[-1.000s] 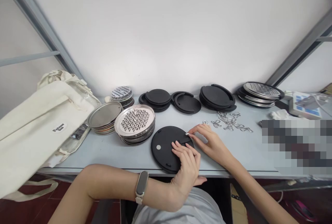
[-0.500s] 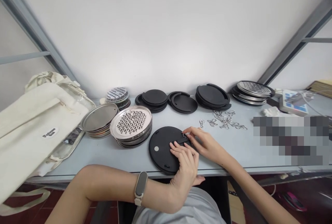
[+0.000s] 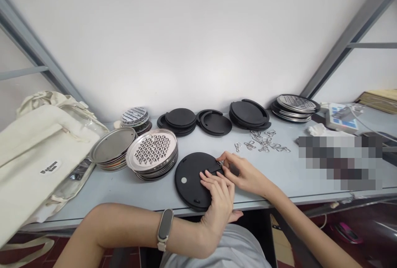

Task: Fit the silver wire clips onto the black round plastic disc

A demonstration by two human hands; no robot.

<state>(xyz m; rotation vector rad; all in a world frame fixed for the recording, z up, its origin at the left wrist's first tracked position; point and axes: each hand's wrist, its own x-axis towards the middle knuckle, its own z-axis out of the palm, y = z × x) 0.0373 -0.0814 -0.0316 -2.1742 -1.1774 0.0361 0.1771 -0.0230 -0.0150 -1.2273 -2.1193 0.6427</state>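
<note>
Bare hands at a black disc [image 3: 194, 187] lying flat near the front edge of a pale blue-grey table [image 3: 149, 195], seen from a head-worn camera. Left hand [image 3: 217, 195]: palm down, fingers slightly spread, fingertips [image 3: 208, 180] pressed onto the disc's right half, thumb hanging past the table edge. A dark fitness band [image 3: 165, 226] circles the left wrist. Right hand [image 3: 238, 173]: fingers curled and drawn together, thumb and fingertips pinching a small wire clip [image 3: 220, 163] at the disc's upper right rim, beside the end of a raised rectangular strip [image 3: 212, 170]. A pale round spot [image 3: 184, 180] marks the disc's left side.

Directly left of the disc, just apart from it, stands a stack of perforated steel grater plates [image 3: 151, 150]; beyond that lie a stack of plain steel discs [image 3: 113, 148] and a smaller grater stack [image 3: 135, 116]. Along the table's back edge are stacks of black discs [image 3: 180, 121], with a further grater stack [image 3: 294, 103] at the right. Loose wire clips [image 3: 263, 142] lie scattered between the black stacks and the right hand, well clear of the disc. A cream canvas tote bag [image 3: 46, 156] occupies the left end of the table. The area at right is pixelated and cannot be made out.
</note>
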